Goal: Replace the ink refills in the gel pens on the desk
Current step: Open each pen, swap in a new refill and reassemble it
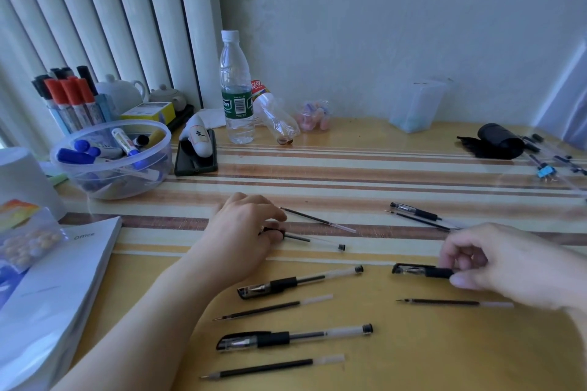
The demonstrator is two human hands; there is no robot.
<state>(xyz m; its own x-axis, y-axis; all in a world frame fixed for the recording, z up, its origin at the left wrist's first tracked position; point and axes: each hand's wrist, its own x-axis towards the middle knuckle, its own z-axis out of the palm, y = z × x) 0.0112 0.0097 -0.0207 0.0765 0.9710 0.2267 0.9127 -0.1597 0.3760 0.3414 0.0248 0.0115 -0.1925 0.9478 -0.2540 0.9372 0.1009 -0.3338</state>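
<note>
Nearest me, low on the desk [413, 359], a loose refill [273, 367] lies flat, tip pointing left, with a capped gel pen [293, 337] just above it. Sweeping from the left edge: white booklet [57, 289], then a clear bowl of markers [111, 159] farther back.

My left forearm comes in from bottom left, angled up and to the right. Left hand [244, 228] palm down on the striped cloth, fingers curled around the black grip end of an uncapped pen barrel [313, 240]; barrel extends right, flat on the desk. Another refill [317, 220] lies just beyond the fingertips.

Centre: second capped pen [300, 282] with a refill [273, 308] beside it. Water bottle [236, 89] upright at the back.

Right: right hand [508, 263] enters from the right edge, blurred, thumb and fingers pinching the grip of a capped pen [419, 270]. One refill [454, 303] lies below it; another pen and refill pair [419, 214] sits above.
</note>
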